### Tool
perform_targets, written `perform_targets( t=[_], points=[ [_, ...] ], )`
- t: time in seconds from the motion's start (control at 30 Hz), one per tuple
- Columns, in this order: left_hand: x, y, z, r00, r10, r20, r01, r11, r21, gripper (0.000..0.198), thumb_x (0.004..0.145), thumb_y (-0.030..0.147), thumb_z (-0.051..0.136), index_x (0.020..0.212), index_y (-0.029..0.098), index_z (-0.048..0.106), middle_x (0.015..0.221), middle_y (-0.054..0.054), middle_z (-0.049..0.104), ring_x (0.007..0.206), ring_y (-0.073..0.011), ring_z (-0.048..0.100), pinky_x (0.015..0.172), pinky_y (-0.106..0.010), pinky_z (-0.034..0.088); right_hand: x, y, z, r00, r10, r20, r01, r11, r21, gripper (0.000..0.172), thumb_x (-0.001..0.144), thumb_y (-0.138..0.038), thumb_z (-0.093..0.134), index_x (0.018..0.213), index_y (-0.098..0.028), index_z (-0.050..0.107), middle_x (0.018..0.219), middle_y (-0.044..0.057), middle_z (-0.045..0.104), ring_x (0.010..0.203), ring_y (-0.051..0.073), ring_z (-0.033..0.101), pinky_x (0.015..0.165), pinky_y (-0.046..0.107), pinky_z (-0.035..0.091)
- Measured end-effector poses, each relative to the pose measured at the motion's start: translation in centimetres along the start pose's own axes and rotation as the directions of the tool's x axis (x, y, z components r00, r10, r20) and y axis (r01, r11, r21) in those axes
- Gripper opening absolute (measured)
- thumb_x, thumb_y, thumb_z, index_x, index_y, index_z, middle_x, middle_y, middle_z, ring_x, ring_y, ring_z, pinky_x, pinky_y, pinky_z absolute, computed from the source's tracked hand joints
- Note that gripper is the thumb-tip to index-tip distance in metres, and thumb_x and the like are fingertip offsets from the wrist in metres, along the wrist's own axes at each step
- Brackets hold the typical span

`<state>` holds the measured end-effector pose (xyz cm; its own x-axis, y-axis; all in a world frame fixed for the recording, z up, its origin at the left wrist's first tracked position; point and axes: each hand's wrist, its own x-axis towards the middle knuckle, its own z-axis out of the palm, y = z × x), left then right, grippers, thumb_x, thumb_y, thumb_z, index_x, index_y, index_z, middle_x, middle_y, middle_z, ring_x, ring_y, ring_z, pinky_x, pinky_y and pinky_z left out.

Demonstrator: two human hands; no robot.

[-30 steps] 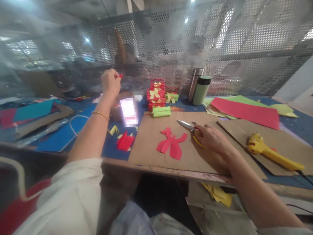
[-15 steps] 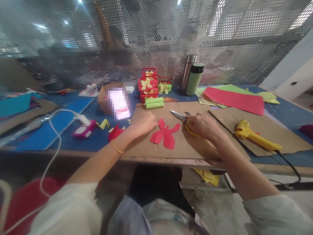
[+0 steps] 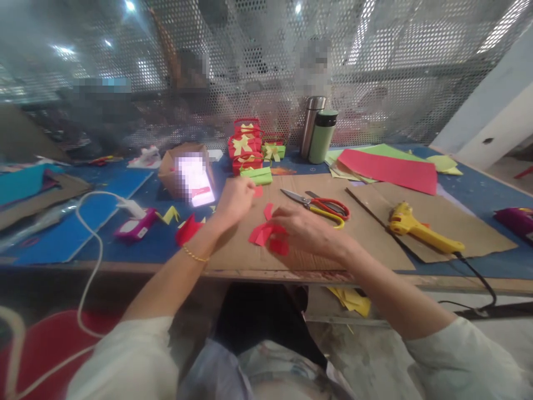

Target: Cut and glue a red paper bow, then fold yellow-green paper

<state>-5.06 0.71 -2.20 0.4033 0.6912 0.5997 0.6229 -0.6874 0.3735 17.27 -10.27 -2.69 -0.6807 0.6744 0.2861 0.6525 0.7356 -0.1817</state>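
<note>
My left hand (image 3: pixel 236 199) is closed, thumb and forefinger pinching a small red paper piece (image 3: pixel 258 191) above the cardboard sheet (image 3: pixel 233 253). Flat on that sheet lies a red paper bow (image 3: pixel 261 233) with cut tails. Curled over its right side, my right hand (image 3: pixel 306 228) grips the bow near its middle and hides part of it; its fingertips are partly hidden. Scissors (image 3: pixel 328 207) with one red and one yellow handle rest just beyond the right hand, blades pointing left.
A yellow glue gun (image 3: pixel 425 228) lies on more cardboard at right, its cord trailing off the edge. Red and green paper boxes (image 3: pixel 245 147), a green bottle (image 3: pixel 322 139) and a steel flask (image 3: pixel 308 125) stand behind. A lit phone (image 3: pixel 202 191) leans on a box at left.
My right hand has let go of the scissors, leaving them on the cardboard, and moved left onto the bow. My left hand has drawn away from the bow with a small red paper piece.
</note>
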Motion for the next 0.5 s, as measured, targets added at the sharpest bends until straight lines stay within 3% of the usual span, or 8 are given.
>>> perform_targets(
  t=[0.07,0.17,0.2,0.27,0.33,0.4,0.47,0.5],
  points=[
    [2.7,-0.5,-4.6,0.986,-0.052,-0.156,0.061,0.997,0.050,0.016,0.095,0.020,0.050,0.094,0.021,0.066,0.089,-0.005,0.067,0.088,-0.0213,0.060,0.083,-0.043,0.047,-0.1,-0.9,1.3,1.000,0.005,-0.027,-0.006,0.999,-0.032,0.016,0.100,-0.029,0.064,0.104,-0.017,0.074,0.106,0.012,0.070,0.097,0.023,0.062,0.083,0.034,0.046],
    [6.9,-3.0,-11.4,0.851,-0.105,-0.514,0.257,0.938,0.234,0.009,0.095,0.023,0.059,0.092,0.019,0.065,0.099,-0.004,0.067,0.104,-0.0219,0.057,0.098,-0.047,0.039,-0.5,-0.9,2.6,0.999,0.019,-0.038,-0.022,0.996,-0.083,0.022,0.102,-0.034,0.063,0.106,-0.016,0.073,0.111,0.014,0.071,0.103,0.027,0.063,0.085,0.037,0.047],
    [7.9,-4.2,-13.1,0.845,-0.147,-0.514,0.322,0.907,0.270,0.005,0.094,0.021,0.061,0.092,0.018,0.065,0.100,-0.003,0.066,0.108,-0.0212,0.056,0.103,-0.048,0.036,-0.6,-0.7,2.8,0.999,0.016,-0.041,-0.020,0.996,-0.084,0.022,0.102,-0.034,0.062,0.107,-0.015,0.072,0.113,0.014,0.071,0.104,0.027,0.064,0.086,0.038,0.047],
    [9.1,-6.1,-15.0,0.788,-0.288,-0.544,0.498,0.818,0.288,0.005,0.091,0.018,0.064,0.086,0.017,0.062,0.095,-0.002,0.062,0.110,-0.0213,0.053,0.109,-0.048,0.034,-0.8,-0.2,3.0,0.999,0.005,-0.049,-0.009,0.997,-0.072,0.021,0.102,-0.033,0.062,0.109,-0.015,0.072,0.114,0.015,0.072,0.105,0.027,0.065,0.087,0.039,0.048],
    [8.8,-7.0,-15.1,0.798,-0.401,-0.451,0.560,0.771,0.305,0.012,0.087,0.025,0.072,0.087,0.016,0.063,0.094,-0.003,0.061,0.111,-0.0253,0.051,0.107,-0.050,0.037,-0.9,0.0,3.1,0.998,-0.017,-0.054,0.014,0.999,-0.050,0.019,0.103,-0.029,0.060,0.109,-0.015,0.071,0.112,0.015,0.074,0.104,0.027,0.067,0.087,0.039,0.050],
    [7.2,-6.2,-13.8,0.826,-0.369,-0.427,0.520,0.793,0.319,0.021,0.085,0.027,0.076,0.100,0.018,0.065,0.109,-0.004,0.063,0.122,-0.0284,0.048,0.112,-0.050,0.033,-1.3,-0.2,3.3,0.997,-0.045,-0.069,0.043,0.999,-0.021,0.020,0.104,-0.024,0.054,0.109,-0.015,0.071,0.110,0.014,0.075,0.102,0.026,0.069,0.089,0.039,0.051],
    [4.5,-3.8,-11.4,0.907,-0.236,-0.350,0.348,0.886,0.305,0.023,0.089,0.031,0.073,0.109,0.021,0.068,0.119,-0.005,0.065,0.126,-0.0290,0.049,0.113,-0.049,0.034,-1.8,-0.6,3.4,0.992,-0.081,-0.097,0.083,0.996,0.016,0.024,0.104,-0.021,0.048,0.112,-0.014,0.070,0.112,0.016,0.076,0.104,0.026,0.070,0.096,0.042,0.052],
    [2.9,-2.1,-9.9,0.947,-0.197,-0.254,0.264,0.929,0.261,0.020,0.093,0.034,0.069,0.109,0.022,0.070,0.117,-0.006,0.067,0.122,-0.0276,0.054,0.110,-0.047,0.039,-2.1,-0.8,3.4,0.988,-0.100,-0.114,0.105,0.994,0.039,0.026,0.105,-0.022,0.047,0.115,-0.014,0.069,0.115,0.017,0.075,0.107,0.026,0.070,0.099,0.043,0.051]
  ],
)
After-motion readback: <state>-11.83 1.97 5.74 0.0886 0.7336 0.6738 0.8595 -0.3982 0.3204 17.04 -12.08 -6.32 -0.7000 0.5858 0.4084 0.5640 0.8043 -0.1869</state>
